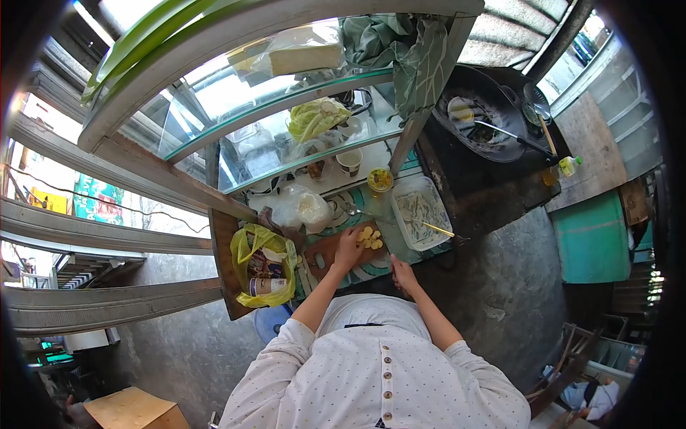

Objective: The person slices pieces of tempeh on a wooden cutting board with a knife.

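- Yellow slices (370, 239) are spread on the cutting board (326, 256); beside them the left hand (349, 250) is half-curled, its hold hidden.
- Off the cutting board's right edge, an indistinct dark item (392, 260) is clasped by the right hand (405, 276).

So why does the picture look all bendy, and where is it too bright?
Head view: probably a very wide lens, since the grey rails curve and the corners go black; head view: daylight washes out patches at left, while the wok sits dark; head view: the left hand and right hand look fairly clear, just small.
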{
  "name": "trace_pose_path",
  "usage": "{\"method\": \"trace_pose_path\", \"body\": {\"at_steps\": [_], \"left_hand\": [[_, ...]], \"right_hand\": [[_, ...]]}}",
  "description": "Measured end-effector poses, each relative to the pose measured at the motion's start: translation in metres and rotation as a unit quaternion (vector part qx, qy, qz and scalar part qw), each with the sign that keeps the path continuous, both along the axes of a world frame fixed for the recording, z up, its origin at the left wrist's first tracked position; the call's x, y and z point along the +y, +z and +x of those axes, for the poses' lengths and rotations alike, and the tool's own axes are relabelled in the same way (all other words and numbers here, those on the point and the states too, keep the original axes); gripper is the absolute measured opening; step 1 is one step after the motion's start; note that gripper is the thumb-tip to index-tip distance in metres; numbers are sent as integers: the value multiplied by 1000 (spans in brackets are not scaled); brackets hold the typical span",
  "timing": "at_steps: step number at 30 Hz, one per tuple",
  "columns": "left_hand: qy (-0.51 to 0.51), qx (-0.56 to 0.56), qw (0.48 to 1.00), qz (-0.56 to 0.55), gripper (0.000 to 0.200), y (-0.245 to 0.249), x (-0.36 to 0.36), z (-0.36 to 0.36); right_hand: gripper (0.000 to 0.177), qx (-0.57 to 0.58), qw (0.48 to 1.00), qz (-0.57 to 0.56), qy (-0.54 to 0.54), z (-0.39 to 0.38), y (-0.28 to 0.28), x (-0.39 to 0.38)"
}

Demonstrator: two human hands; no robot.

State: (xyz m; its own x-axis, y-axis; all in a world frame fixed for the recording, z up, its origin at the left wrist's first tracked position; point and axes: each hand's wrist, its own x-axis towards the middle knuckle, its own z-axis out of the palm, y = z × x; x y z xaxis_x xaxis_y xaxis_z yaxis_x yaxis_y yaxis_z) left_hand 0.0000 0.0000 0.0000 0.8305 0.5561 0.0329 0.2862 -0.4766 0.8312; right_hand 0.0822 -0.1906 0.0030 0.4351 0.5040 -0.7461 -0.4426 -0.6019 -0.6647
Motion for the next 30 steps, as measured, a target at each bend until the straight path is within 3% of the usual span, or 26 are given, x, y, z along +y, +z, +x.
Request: {"method": "trace_pose_path", "body": {"at_steps": [9,11,15,17,21,27,30], "left_hand": [[51,63,997,19,43,18,-5,-8],[38,72,996,-37,41,14,-3,-7],[36,59,997,-43,40,6,-3,-3],[55,3,998,-1,39,-1,-3,-2],[22,33,999,-18,37,10,1,-1],[-2,45,997,70,33,13,3,-4],[21,24,995,94,31,22,6,-5]], "right_hand": [[51,-58,997,-53,8,6,1,5],[51,-53,996,-63,28,7,-2,7],[52,-87,994,-53,46,10,3,8],[55,-106,991,-55,66,12,5,9],[52,-85,993,-49,67,14,1,11],[52,-101,991,-40,83,19,3,16],[51,-174,982,-13,77,22,-1,16]]}}
